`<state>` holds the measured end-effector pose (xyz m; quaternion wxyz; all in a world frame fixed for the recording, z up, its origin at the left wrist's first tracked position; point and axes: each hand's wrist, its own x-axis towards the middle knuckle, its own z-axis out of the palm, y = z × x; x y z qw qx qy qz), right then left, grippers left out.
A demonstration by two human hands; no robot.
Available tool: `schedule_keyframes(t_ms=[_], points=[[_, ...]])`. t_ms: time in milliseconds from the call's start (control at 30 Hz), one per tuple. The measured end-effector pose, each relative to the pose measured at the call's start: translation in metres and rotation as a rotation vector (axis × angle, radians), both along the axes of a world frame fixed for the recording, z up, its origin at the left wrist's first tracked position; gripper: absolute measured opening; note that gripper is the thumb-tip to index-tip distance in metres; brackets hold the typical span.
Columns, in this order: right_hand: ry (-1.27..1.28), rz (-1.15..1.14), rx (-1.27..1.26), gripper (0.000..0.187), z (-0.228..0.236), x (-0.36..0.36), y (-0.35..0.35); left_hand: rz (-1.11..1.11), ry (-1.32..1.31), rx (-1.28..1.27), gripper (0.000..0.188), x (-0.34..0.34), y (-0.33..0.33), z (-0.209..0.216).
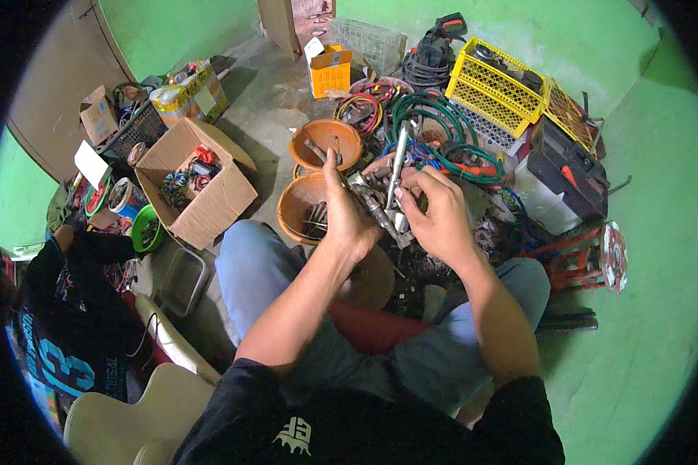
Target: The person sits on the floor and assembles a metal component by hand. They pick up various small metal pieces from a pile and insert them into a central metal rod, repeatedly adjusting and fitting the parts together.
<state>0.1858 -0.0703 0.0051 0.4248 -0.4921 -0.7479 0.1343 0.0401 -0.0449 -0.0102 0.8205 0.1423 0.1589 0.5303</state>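
Note:
In front of my lap, my left hand [344,218] cradles a handful of metal tools [374,208], rod-like and socket-like pieces lying across its palm and fingers. Its thumb points up and away from me. My right hand [444,218] pinches a long silver metal tool [399,156] between thumb and fingers, beside the pieces in the left. That tool stands steeply, its far end rising above both hands. The exact kind of each piece is too small to tell, and the fingers hide parts of them.
Beyond my left hand stand two orange-brown bowls [290,209], the nearer one holding metal pieces. Coiled green hose [463,133], yellow crates [495,84] and a dark toolbox [574,170] crowd the far right. At left are a cardboard box [219,200] of wires and a seated person [74,310].

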Motion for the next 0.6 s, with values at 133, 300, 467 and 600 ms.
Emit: schedule_keyframes(t_ms=[133, 300, 467, 600], points=[[0.137, 0.071, 0.001, 0.012, -0.009, 0.0, 0.01, 0.002, -0.01, 0.007, 0.104, -0.006, 0.003, -0.001], [0.44, 0.208, -0.346, 0.016, -0.017, 0.005, 0.016, -0.001, -0.049, -0.007, 0.103, -0.01, 0.003, 0.0], [0.91, 0.355, -0.413, 0.019, 0.007, 0.018, 0.014, 0.045, -0.038, -0.024, 0.095, -0.022, 0.01, -0.009], [0.86, 0.115, -0.231, 0.019, 0.026, 0.045, 0.017, 0.086, -0.038, -0.074, 0.091, -0.029, 0.009, -0.004]])
